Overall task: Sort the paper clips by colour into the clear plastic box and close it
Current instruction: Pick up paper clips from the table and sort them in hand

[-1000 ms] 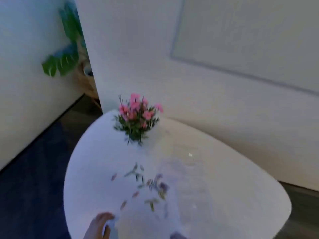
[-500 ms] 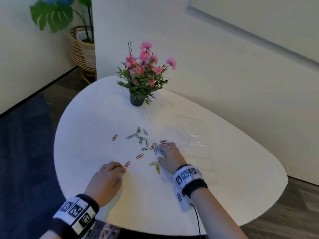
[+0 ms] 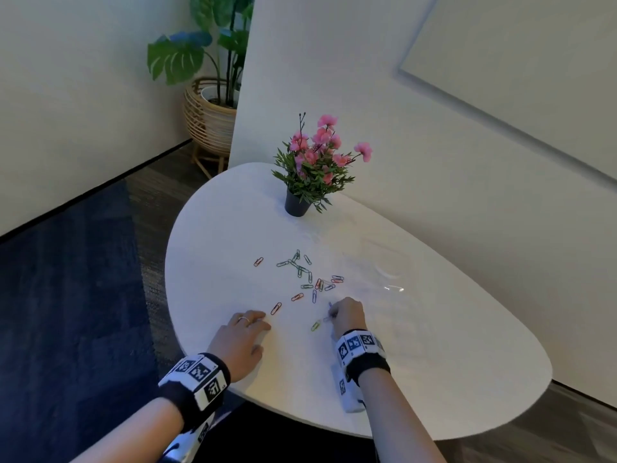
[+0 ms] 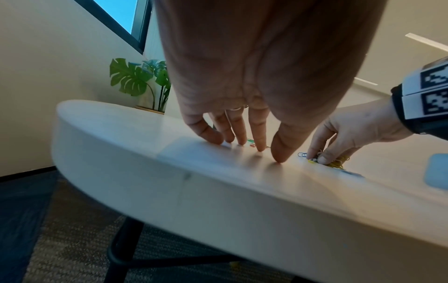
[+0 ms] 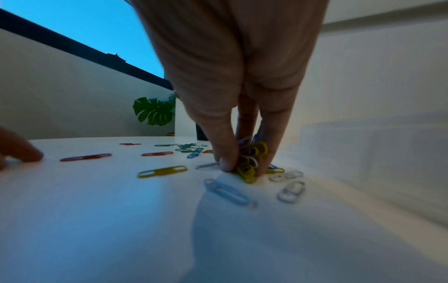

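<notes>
Yellow clip (image 5: 162,171) lies flat, long axis pointing toward right hand (image 5: 242,107).

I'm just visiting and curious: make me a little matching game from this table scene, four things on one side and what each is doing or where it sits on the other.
Things:
1. right hand
2. left hand
3. flower pot
4. lone yellow clip

States:
A. lies flat, left of the right hand
B. stands at the table's far end
C. pinches a bunch of paper clips
D. fingertips touch the table, holding nothing

Pairs: 1-C, 2-D, 3-B, 4-A
</notes>
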Tool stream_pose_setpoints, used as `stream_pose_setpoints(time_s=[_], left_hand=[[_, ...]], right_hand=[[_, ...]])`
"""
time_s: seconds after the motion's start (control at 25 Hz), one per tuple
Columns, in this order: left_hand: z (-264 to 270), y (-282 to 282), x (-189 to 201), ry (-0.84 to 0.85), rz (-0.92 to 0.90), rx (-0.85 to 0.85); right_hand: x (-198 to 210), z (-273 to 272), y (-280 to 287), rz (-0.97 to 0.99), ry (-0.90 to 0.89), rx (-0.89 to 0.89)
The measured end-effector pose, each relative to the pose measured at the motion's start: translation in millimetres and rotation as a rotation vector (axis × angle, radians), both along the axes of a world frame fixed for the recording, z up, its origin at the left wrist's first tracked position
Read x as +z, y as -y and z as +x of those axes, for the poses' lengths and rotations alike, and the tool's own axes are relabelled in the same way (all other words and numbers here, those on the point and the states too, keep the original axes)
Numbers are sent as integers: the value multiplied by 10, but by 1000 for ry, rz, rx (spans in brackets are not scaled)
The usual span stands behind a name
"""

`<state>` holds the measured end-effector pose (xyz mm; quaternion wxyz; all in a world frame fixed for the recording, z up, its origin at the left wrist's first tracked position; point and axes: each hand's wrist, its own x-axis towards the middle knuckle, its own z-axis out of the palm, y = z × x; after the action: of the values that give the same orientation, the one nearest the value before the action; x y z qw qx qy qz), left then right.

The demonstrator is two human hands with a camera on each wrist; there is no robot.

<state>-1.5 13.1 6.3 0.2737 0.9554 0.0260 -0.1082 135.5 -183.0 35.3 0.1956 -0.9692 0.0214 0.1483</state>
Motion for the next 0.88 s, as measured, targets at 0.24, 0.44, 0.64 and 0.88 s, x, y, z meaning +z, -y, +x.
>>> stream_pose_setpoints(time_s=[0.24,0.44,0.64,0.88], left_hand=[[111,164,121,-37,-153,52],[321,607,323,55,-326,30],[443,1063,433,116,-415,-11],[446,1421,393,73,-331,-178]], right_hand=[[107,-114,342,496,-79,-309],[-24,-482,605,1522,-550,-850],[-190,-708,769,1737,-563,-930],[-263,-813,810,1707,-475,-749]])
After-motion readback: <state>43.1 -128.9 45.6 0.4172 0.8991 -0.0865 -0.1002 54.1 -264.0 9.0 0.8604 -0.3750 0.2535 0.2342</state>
